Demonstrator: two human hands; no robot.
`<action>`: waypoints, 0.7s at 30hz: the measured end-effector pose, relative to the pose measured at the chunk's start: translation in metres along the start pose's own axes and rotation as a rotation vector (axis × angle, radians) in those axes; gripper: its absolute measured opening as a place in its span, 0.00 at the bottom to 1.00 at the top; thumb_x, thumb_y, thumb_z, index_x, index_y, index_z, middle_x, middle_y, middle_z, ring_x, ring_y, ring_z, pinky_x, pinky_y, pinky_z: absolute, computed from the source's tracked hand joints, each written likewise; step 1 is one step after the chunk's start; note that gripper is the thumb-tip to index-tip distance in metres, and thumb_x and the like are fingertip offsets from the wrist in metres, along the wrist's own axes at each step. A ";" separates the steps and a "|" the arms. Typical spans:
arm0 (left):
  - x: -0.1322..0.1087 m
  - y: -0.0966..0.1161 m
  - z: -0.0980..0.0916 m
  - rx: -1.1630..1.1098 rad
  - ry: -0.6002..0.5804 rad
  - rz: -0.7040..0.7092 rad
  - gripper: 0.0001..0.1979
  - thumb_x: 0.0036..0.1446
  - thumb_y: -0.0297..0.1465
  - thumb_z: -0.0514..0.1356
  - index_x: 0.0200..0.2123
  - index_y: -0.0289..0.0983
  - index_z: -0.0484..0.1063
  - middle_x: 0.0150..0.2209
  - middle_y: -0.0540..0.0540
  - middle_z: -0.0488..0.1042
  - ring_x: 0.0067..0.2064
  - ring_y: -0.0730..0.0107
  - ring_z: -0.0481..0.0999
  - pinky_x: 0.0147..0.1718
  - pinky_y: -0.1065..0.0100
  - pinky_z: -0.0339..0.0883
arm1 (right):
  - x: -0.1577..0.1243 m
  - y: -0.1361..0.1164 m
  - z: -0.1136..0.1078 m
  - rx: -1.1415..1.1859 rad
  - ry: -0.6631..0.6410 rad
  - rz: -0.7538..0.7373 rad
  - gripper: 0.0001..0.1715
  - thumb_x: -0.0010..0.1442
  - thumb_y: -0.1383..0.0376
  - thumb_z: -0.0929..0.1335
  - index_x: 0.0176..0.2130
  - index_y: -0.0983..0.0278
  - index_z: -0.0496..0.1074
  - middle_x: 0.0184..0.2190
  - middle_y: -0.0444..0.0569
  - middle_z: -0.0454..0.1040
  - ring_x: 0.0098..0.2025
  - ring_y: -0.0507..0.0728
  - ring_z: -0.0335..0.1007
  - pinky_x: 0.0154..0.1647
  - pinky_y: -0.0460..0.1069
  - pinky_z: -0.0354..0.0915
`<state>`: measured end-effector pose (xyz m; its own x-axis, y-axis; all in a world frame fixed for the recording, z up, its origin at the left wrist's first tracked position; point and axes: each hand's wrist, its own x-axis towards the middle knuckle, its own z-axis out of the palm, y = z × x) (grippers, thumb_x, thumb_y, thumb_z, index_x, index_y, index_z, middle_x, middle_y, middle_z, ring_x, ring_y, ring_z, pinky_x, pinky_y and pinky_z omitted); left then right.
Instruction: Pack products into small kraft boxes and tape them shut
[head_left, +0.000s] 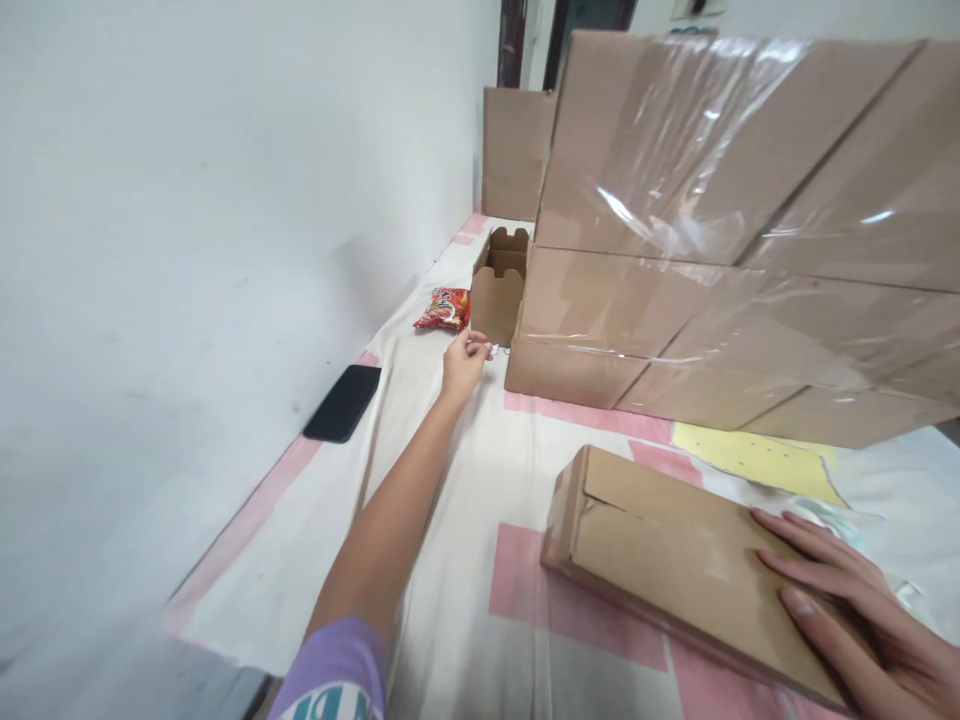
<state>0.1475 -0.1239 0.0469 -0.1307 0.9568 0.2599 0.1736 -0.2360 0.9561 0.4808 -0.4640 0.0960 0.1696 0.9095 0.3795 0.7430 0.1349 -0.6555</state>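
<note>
The long, closed cardboard box (675, 570) lies flat on the cloth-covered surface (484, 470), at the near right. The right hand (862, 610) rests across its top, fingers spread and gripping nothing, seemingly to steady it. Its flap is folded down, so I can't see what it holds. Farther off, the left hand (465, 362) is nearly closed, fingertips pinching what looks like a small white piece (493, 350), too small to identify. Just beyond stands an open-topped carton (496, 305), inner wall showing, bottom hidden. A red snack packet (445, 310) lies beside it, outside. The stacked boxes (720, 220) are wrapped in clear film, presumably to keep them together.
</note>
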 end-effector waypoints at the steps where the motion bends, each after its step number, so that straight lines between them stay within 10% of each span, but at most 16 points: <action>1: -0.007 0.015 -0.003 -0.041 0.006 0.023 0.04 0.62 0.26 0.60 0.40 0.35 0.69 0.28 0.52 0.74 0.32 0.72 0.78 0.40 0.66 0.73 | 0.002 -0.002 0.002 0.010 0.002 -0.013 0.11 0.62 0.55 0.70 0.44 0.50 0.80 0.59 0.49 0.75 0.66 0.77 0.63 0.62 0.84 0.55; 11: -0.190 0.180 -0.016 -0.182 -0.219 0.243 0.09 0.67 0.38 0.58 0.47 0.41 0.71 0.35 0.49 0.81 0.38 0.69 0.80 0.42 0.66 0.71 | 0.002 -0.040 -0.008 0.274 0.311 -0.308 0.13 0.61 0.71 0.71 0.45 0.56 0.78 0.47 0.51 0.77 0.51 0.64 0.74 0.54 0.63 0.68; 16: -0.282 0.207 0.002 0.060 -0.469 0.412 0.12 0.71 0.32 0.52 0.54 0.46 0.70 0.44 0.48 0.82 0.47 0.66 0.80 0.49 0.63 0.70 | -0.009 -0.073 -0.026 0.360 0.021 -0.508 0.25 0.61 0.71 0.72 0.56 0.57 0.73 0.48 0.53 0.76 0.51 0.62 0.73 0.49 0.58 0.69; 21: -0.328 0.205 0.021 0.097 -0.479 0.397 0.15 0.70 0.29 0.53 0.56 0.48 0.68 0.44 0.50 0.81 0.45 0.70 0.79 0.46 0.67 0.70 | -0.023 -0.070 -0.030 0.463 -0.004 -0.546 0.08 0.64 0.73 0.70 0.42 0.61 0.74 0.36 0.47 0.78 0.37 0.55 0.72 0.41 0.53 0.66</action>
<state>0.2469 -0.4825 0.1553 0.4101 0.7747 0.4813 0.2101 -0.5938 0.7767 0.4441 -0.5064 0.1531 -0.1510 0.6656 0.7309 0.3700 0.7236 -0.5826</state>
